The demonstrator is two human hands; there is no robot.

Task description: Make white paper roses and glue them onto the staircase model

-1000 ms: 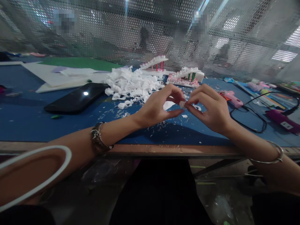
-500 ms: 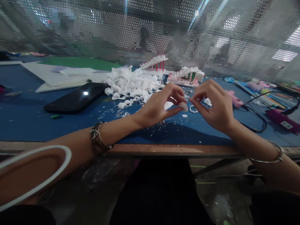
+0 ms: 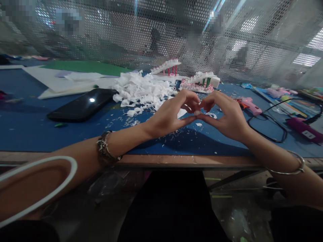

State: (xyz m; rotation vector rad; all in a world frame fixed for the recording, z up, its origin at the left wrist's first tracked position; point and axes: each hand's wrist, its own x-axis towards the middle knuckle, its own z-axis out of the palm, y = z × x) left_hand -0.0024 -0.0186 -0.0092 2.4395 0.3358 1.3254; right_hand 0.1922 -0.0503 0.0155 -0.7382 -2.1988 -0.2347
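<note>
My left hand (image 3: 171,114) and my right hand (image 3: 227,116) meet fingertip to fingertip above the blue table top (image 3: 30,127). Both pinch one small white piece (image 3: 196,113), which is mostly hidden between the fingers. Just behind my left hand lies a heap of white paper scraps (image 3: 141,89). Tiny white bits are scattered on the table under and around both hands. A dark bracelet sits on my left wrist and a thin metal bangle on my right.
A black phone (image 3: 82,105) lies left of the scrap heap. Two white models on red and green posts (image 3: 198,82) stand at the back. A pink glue gun (image 3: 248,104), a black cable (image 3: 268,122) and a purple tool (image 3: 304,130) lie right. A perforated metal screen (image 3: 161,33) closes the back.
My right hand had pulled a little away from the left, which kept the white piece. It has now come back, and both hands pinch the piece again.
</note>
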